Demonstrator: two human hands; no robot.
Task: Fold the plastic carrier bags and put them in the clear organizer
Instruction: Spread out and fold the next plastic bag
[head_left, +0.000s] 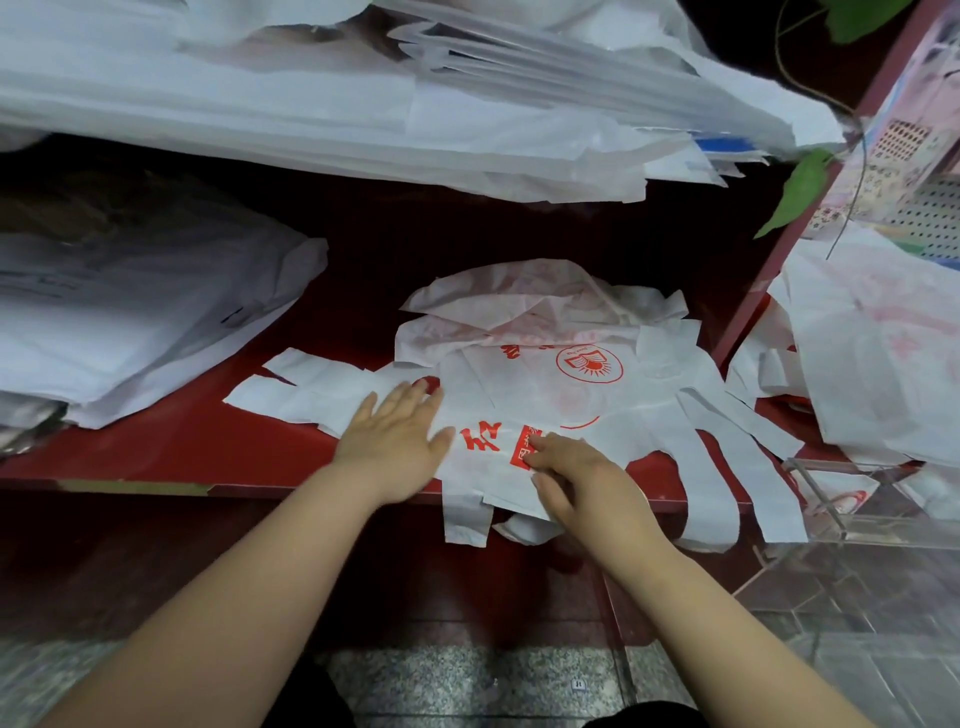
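A white carrier bag with red print (524, 400) lies spread on the red shelf (171, 447), on top of other white bags; its handles hang over the front edge. My left hand (397, 436) presses flat on the bag's left part, fingers straight. My right hand (574, 480) rests on the bag's near edge by a red printed block, fingers bent down onto the plastic. The clear organizer (862, 493) stands at the right on the shelf's front edge, with bags inside and over it.
A thick stack of white bags (104, 322) lies at the left of the shelf. More bags (363, 88) are piled on the shelf above. A red upright post (769, 280) and green leaves (797, 192) stand at the right. Grey floor lies below.
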